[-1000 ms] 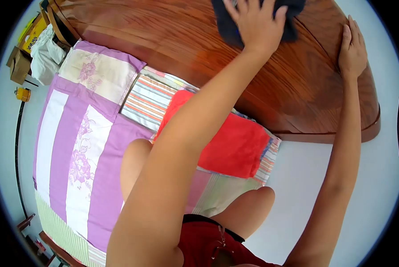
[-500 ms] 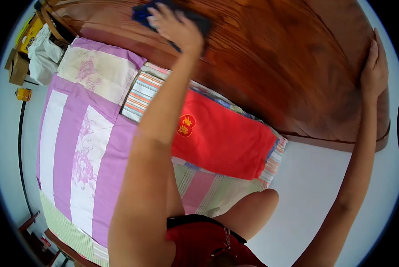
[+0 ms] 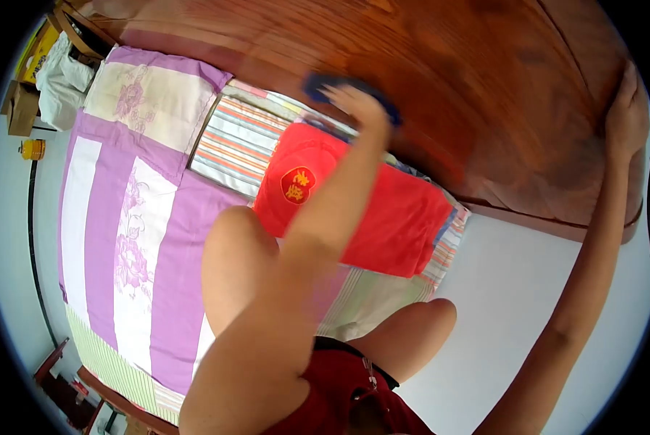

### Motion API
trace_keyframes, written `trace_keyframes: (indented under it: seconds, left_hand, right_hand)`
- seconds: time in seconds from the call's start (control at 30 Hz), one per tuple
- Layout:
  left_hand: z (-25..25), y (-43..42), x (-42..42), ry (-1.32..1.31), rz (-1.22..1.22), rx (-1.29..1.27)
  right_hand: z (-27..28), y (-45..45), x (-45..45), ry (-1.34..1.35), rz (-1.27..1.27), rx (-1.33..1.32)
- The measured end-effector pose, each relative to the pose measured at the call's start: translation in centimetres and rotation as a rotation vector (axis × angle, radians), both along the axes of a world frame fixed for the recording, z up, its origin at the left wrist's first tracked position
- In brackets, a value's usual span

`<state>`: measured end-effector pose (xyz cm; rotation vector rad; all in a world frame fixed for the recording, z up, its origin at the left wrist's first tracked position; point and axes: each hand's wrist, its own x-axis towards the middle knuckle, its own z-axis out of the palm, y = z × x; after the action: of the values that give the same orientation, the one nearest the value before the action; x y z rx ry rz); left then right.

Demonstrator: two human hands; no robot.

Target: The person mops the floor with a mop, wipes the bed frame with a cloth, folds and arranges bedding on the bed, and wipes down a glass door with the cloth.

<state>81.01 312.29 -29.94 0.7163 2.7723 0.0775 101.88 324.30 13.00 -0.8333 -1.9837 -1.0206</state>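
My left hand (image 3: 361, 105) presses a dark blue cloth (image 3: 323, 87) against the brown wooden headboard (image 3: 441, 65), low on its face, just above the pillows. Motion blurs the fingers and the cloth. Out at the right, my right hand (image 3: 626, 116) rests along the side edge of the headboard with its fingers stretched out and no loose object visible in it. Below my left forearm lies a red towel (image 3: 404, 217) with a yellow-lettered emblem, spread over a striped pillow (image 3: 234, 145).
A purple and white pillow (image 3: 158, 94) and matching bedding (image 3: 169, 290) cover the left side. My bare knees (image 3: 412, 337) are on the bed. A white bag (image 3: 64, 80), a cardboard box (image 3: 22, 109) and a yellow container (image 3: 32, 149) are at far left. A white wall or floor surface (image 3: 513, 290) borders the right.
My left hand has moved down and to the right across the headboard with the cloth. My right hand stays at the headboard's edge. The view has shifted slightly.
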Motion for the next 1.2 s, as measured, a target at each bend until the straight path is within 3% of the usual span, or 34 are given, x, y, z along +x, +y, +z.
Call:
trace_keyframes:
  seconds: [0.07, 0.2, 0.23, 0.33, 0.4, 0.43, 0.47, 0.5, 0.53, 0.57, 0.6, 0.67, 0.8, 0.83, 0.87, 0.9, 0.97, 1.03, 1.07, 1.2]
  left_hand:
    - [-7.5, 4.6, 7.2, -0.228, 0.425, 0.478]
    - [3.4, 1.8, 12.4, -1.485, 1.376, 1.450]
    - [4.1, 1.7, 13.0, -1.815, 1.606, 1.678]
    - [0.7, 2.1, 6.7, -1.750, 1.318, 1.957]
    - [-4.1, 1.5, 0.3, -1.618, 1.122, 2.098]
    - [-1.3, -0.3, -2.4, -1.440, 1.115, 2.056]
    - [-0.9, -1.9, -6.2, -1.450, 1.122, 2.065]
    - [-8.9, -0.2, -11.1, -1.395, 1.134, 2.149]
    - [-5.5, -3.0, -14.5, -1.229, 0.919, 2.072]
    - [-7.1, -4.0, -18.5, -1.072, 0.868, 2.039]
    - [-4.1, -5.9, -20.5, -1.063, 0.813, 2.015]
    - [-4.1, -7.3, -24.1, -1.145, 0.698, 2.054]
    - [-5.0, -4.7, -17.9, -0.997, 0.829, 2.057]
    - [-7.5, -3.6, -16.1, -0.981, 0.864, 2.022]
    - [-9.3, -2.5, -13.6, -1.061, 0.965, 1.968]
    - [-6.5, -3.1, -9.7, -1.164, 0.899, 1.989]
    - [-9.2, -1.8, -3.6, -1.420, 0.915, 1.943]
    - [-9.1, -0.2, 2.1, -1.565, 1.182, 1.786]
    - [-8.4, 0.5, 4.9, -1.627, 1.295, 1.714]
    - [-5.0, 0.8, 7.3, -1.680, 1.380, 1.623]
  right_hand:
    - [0.4, 2.1, 1.5, -0.055, -0.043, 0.001]
    - [0.5, 2.8, 2.4, -0.072, -0.153, -0.042]
    - [0.4, 2.7, 2.0, -0.080, -0.150, -0.014]
    - [0.4, 1.7, 1.2, -0.066, -0.109, -0.022]
    - [0.0, 1.6, 1.3, -0.087, -0.102, -0.025]
    - [0.1, 2.3, 2.0, -0.114, -0.115, -0.002]
    - [0.2, 2.3, 2.0, -0.190, -0.268, 0.018]
    - [0.3, 2.2, 2.1, -0.276, -0.414, 0.041]
    - [0.3, 2.3, 2.0, -0.326, -0.496, 0.072]
    - [0.3, 2.3, 2.1, -0.357, -0.531, 0.088]
    - [0.3, 2.2, 2.1, -0.372, -0.552, 0.105]
    - [0.2, 2.0, 2.3, -0.398, -0.587, 0.122]
    - [0.0, 1.9, 2.7, -0.435, -0.642, 0.143]
    - [0.0, 1.8, 2.9, -0.445, -0.655, 0.149]
    - [-0.1, 1.8, 3.0, -0.458, -0.666, 0.155]
    - [-0.1, 1.8, 3.0, -0.468, -0.678, 0.165]
    - [0.1, 1.7, 3.0, -0.488, -0.700, 0.185]
    - [0.0, 1.7, 3.0, -0.506, -0.731, 0.197]
    - [0.0, 1.6, 3.1, -0.517, -0.753, 0.205]
    - [-0.1, 1.5, 3.0, -0.574, -0.843, 0.237]
